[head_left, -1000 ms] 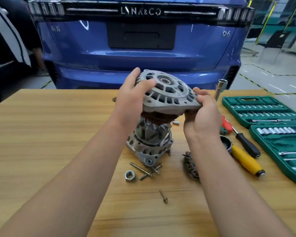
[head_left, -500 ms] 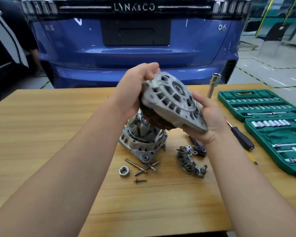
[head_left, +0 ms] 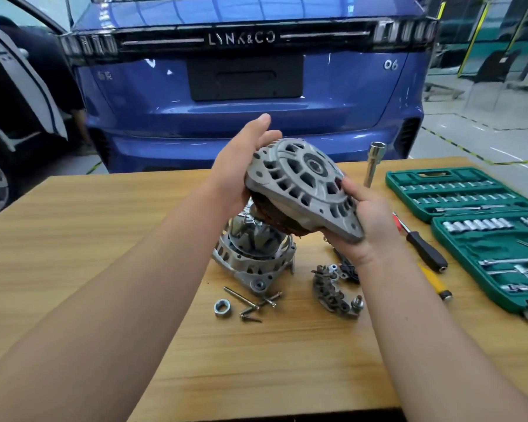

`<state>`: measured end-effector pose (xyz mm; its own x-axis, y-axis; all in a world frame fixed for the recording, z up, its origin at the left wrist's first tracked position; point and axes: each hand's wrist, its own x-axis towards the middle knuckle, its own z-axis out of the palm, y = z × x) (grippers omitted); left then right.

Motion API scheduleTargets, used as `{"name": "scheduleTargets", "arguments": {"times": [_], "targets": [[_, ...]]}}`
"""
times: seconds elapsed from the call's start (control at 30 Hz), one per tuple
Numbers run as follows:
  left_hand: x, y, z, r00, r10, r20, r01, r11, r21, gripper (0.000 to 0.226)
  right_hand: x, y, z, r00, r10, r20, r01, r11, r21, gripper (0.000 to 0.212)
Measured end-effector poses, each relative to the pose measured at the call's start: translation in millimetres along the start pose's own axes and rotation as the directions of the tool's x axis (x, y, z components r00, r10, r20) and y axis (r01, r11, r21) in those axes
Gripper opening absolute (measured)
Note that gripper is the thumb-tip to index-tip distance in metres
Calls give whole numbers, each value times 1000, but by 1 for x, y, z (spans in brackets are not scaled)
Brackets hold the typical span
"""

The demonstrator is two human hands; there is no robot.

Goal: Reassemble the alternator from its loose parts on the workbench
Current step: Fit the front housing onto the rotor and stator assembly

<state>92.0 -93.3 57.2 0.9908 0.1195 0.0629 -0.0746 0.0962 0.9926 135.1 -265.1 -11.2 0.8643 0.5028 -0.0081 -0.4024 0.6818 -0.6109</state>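
Note:
A grey alternator end housing with copper stator windings underneath is held tilted in the air above the workbench. My left hand grips its far left edge; my right hand cups its lower right side, thumb on the face. Directly below stands the other housing half with the rotor on the bench. To its right lies the dark rectifier. In front lie a nut, a long bolt and several screws.
Two open green socket-set cases fill the right side of the bench. A black-handled screwdriver, a yellow-handled tool and an upright long socket stand near them. A blue car is parked beyond the far edge.
The housing has been tipped from nearly level to steeply tilted, its face turned toward me and to the right. My right hand has shifted under its lower edge.

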Motion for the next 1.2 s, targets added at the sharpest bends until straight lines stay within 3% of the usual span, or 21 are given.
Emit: {"name": "scheduleTargets", "arguments": {"times": [0.17, 0.33, 0.8, 1.03, 1.2], "targets": [[11, -7, -28, 996, -71, -53, 70, 997, -34, 57, 15, 18, 8, 992, 28, -121, -50, 981, -188, 32], [17, -23, -41, 990, -90, -105, 74, 986, -149, 61, 28, 24, 8, 992, 2, -128, -29, 977, -212, 26], [39, -17, -39, 963, -58, -262, 63, 998, 9, 60, 59, -16, 24, 975, 126, -186, -175, 945, -277, 26], [68, -1, -51, 946, -206, -251, 194, 978, -71, 77, 77, -15, 43, 949, 147, -280, -221, 942, -252, 29], [80, -6, -68, 904, -323, -281, 293, 945, -143, 78, 82, -11, 49, 947, 172, -272, -266, 892, -364, 37]]}}
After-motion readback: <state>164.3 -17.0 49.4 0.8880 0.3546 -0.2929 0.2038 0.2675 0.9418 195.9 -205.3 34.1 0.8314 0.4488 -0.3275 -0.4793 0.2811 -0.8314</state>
